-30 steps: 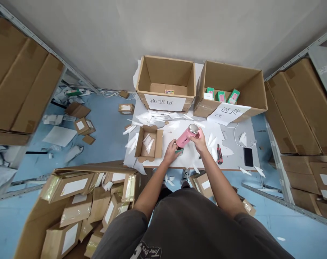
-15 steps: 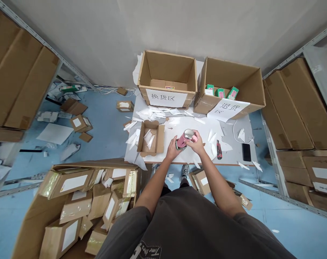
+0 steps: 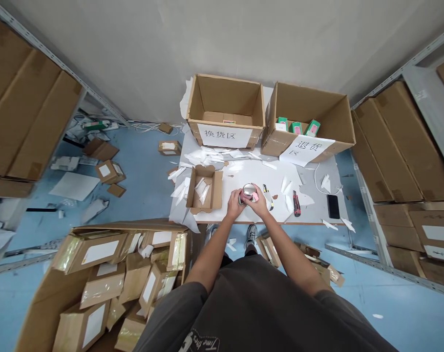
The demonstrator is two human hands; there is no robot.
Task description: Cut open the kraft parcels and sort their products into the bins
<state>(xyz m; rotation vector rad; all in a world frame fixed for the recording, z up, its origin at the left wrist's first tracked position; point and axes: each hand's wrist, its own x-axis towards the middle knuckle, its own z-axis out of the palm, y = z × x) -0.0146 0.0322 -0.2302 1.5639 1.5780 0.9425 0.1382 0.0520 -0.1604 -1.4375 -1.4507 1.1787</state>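
Over the front of the table, a pink mug with a shiny silver top (image 3: 248, 188) is between my hands. My left hand (image 3: 235, 204) is closed around its lower left side, where a dark green edge, apparently of a small box, shows. The fingers of my right hand (image 3: 259, 204) wrap the mug's right side, by a pink handle. Left of them lies an open brown carton (image 3: 218, 189) with white paper strips inside. To the right are a red and black box cutter (image 3: 297, 204) and a smaller yellow and black cutter (image 3: 266, 190).
Two large cardboard boxes with paper signs stand at the back, one left (image 3: 225, 105) and one right (image 3: 339, 117) holding green boxes. A phone (image 3: 333, 207) lies at the right. Paper scraps litter the table (image 3: 240, 171). A big carton of parcels (image 3: 38, 313) stands front left.
The mug has gone lower and stands more upright, its silver top now facing me. My right hand has moved left, closer to my left hand, uncovering the yellow and black cutter.
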